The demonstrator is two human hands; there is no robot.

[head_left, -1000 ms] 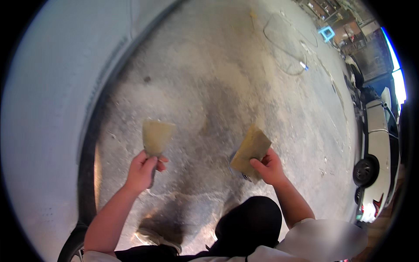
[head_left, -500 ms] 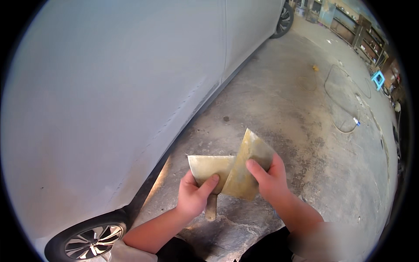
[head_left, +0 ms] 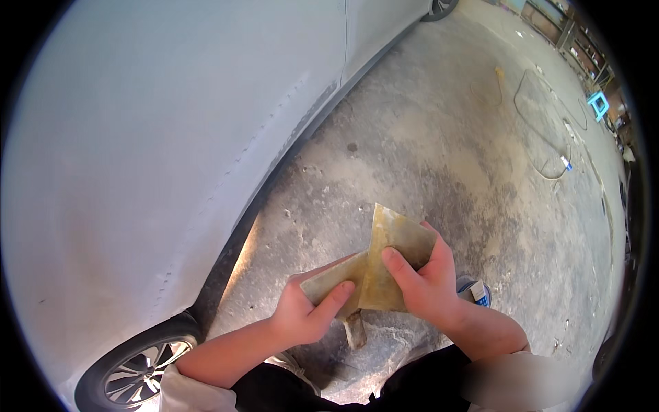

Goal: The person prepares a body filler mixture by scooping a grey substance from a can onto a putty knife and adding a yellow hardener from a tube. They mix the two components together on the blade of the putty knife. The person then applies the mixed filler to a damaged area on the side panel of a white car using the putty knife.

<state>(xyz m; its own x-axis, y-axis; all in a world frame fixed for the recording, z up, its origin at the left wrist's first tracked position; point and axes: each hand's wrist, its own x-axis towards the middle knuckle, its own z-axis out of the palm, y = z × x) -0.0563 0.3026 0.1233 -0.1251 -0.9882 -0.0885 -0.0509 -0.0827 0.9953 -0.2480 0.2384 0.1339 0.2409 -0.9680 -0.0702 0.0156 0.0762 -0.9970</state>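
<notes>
My left hand (head_left: 296,312) is closed around a putty knife (head_left: 335,278), thumb pressed on its pale, smeared blade, while the stubby handle hangs below. A flat, roughly square filler spreader (head_left: 395,250), yellowish and stained, is pinched in my right hand (head_left: 427,285) with the thumb on its face. The spreader's left edge overlaps the putty knife's blade and seems to touch it. Both tools are held over the floor in front of my legs. Fingers behind the blades are mostly hidden.
A grey car body (head_left: 158,123) fills the left side, with its wheel (head_left: 144,374) at lower left. Beside my right forearm stands a blue-and-white can (head_left: 484,295), partly hidden. Across the concrete floor (head_left: 412,137) lies a hose (head_left: 522,113); a blue stool (head_left: 598,106) stands far right.
The putty knife has tilted, its handle swinging right, and the spreader has turned more upright. My view has shifted, bringing the can beside my right forearm into sight.
</notes>
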